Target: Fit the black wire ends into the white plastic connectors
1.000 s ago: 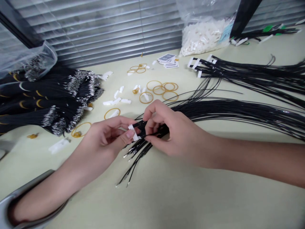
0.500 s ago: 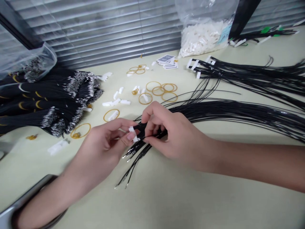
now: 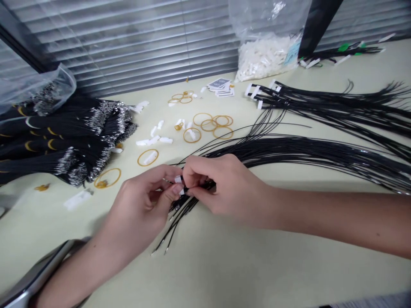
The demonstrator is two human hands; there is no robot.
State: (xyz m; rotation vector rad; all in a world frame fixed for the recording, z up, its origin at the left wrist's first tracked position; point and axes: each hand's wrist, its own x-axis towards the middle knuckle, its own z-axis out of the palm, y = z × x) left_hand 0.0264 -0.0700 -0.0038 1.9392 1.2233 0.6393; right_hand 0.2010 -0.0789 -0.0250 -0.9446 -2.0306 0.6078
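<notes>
Moved since half a second ago: right bare hand (image 3: pixel 229 186), brought leftward, with fingertips now close by the small white plastic connector (image 3: pixel 178 179) in left bare hand (image 3: pixel 138 205). Beyond both hands, across the back: wide grey slatted blind (image 3: pixel 144 42). Below both hands: smooth pale-green tabletop (image 3: pixel 257 265). Beneath right hand and stretching far to its right: long curved bundle of thin black wires (image 3: pixel 321 149). Well to the left of left hand: thick black cable bundles (image 3: pixel 28 145) with shiny silver metal ends. Beyond right hand and to its right: flat pile of black wires (image 3: pixel 330 102) with white plastic ends. Farther beyond right hand: clear plastic bag (image 3: pixel 269 21) of small white pieces. Left hand: narrow, thumb and index finger holding the connector. Right hand: pinched narrow on black wire strands (image 3: pixel 210 185); exact contact with the connector too small to tell. Beyond the fingers: blue-and-white patterned cards (image 3: pixel 220 84), then thin round yellow rubber bands (image 3: pixel 213 121), and smallest, scattered white plastic pieces (image 3: pixel 165 140).
</notes>
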